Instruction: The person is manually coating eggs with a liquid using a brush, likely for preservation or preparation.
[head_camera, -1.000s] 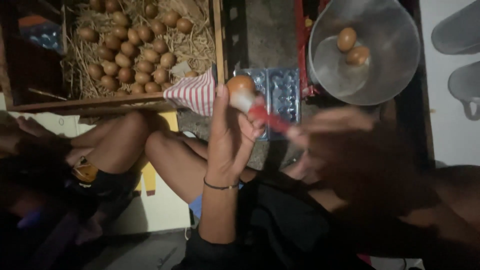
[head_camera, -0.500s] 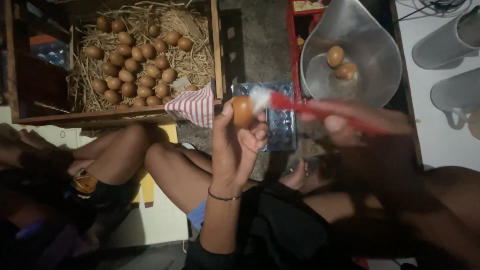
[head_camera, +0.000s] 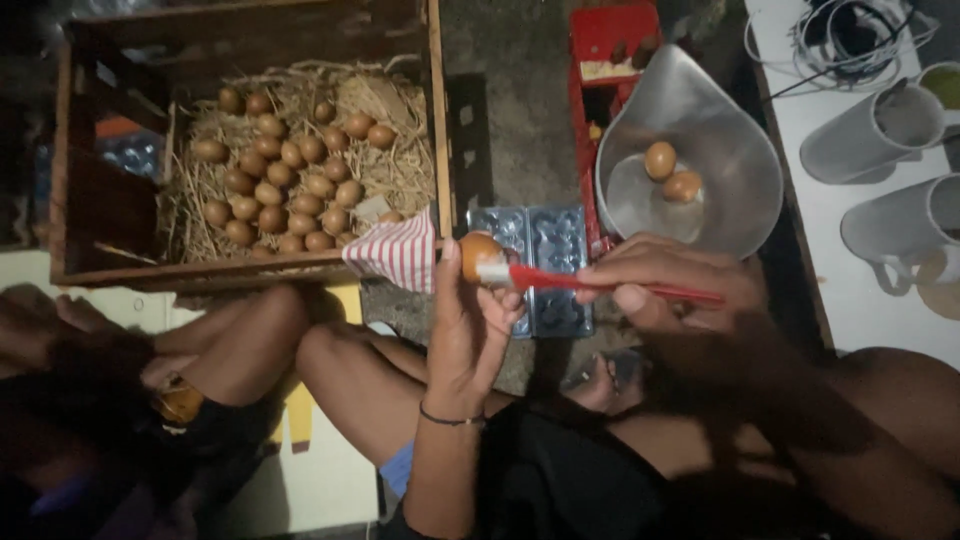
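A brown egg is held at the fingertips of the left hand, which is closed around its lower half with the fingers pointing up; a thin dark band is worn at that wrist. The egg is smooth, oval and tan, lit brighter than the dim surroundings. Its right side is touched by the pale bristle head of a red-handled brush, which is gripped along its handle by the right hand, pinched between thumb and fingers. The brush is held nearly level, with its handle running away from the egg to the right.

Just left of the left hand, a red-and-white striped cloth is draped over the edge of a wooden crate. The crate is lined with straw and filled with many more brown eggs. Directly behind the two hands, a clear plastic egg tray is laid on the dark grey floor. Above the right hand, a metal scale bowl is seen, with two eggs resting in it beside a red scale body. Farther right, grey plastic jugs are placed on a white surface. Bare knees are seen below the hands, and the scene is poorly lit.
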